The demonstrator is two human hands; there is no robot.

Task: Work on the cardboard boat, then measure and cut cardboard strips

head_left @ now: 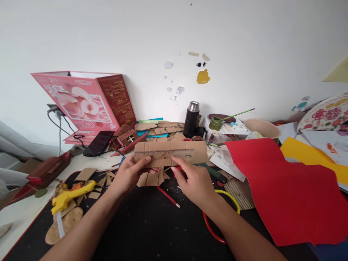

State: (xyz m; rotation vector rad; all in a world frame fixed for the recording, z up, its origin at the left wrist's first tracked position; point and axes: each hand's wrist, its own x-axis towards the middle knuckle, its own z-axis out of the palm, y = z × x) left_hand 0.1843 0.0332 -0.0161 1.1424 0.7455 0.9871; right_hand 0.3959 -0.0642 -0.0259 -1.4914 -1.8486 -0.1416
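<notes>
A brown cardboard strip [199, 150] is held up above the table, with a clear ruler [163, 154] lying lengthwise across its face. My left hand [130, 172] grips the left end of both, thumb pressed on the front and fingers behind. At the lower edge, my right hand [194, 179] has its index fingertip on the cardboard and its thumb just beneath, around the edge. Below the strip lies another cardboard piece [150, 179]. A red pencil [168, 197] rests on the black mat [146, 232] between my forearms.
To the left are a yellow glue gun [70, 197], cardboard scraps [85, 174], a phone [99, 143] and a pink box [81, 101]. Behind stand a model boat [130, 141], a black flask [191, 121] and a green paint jar [215, 124]. Red paper [288, 195] covers the right side.
</notes>
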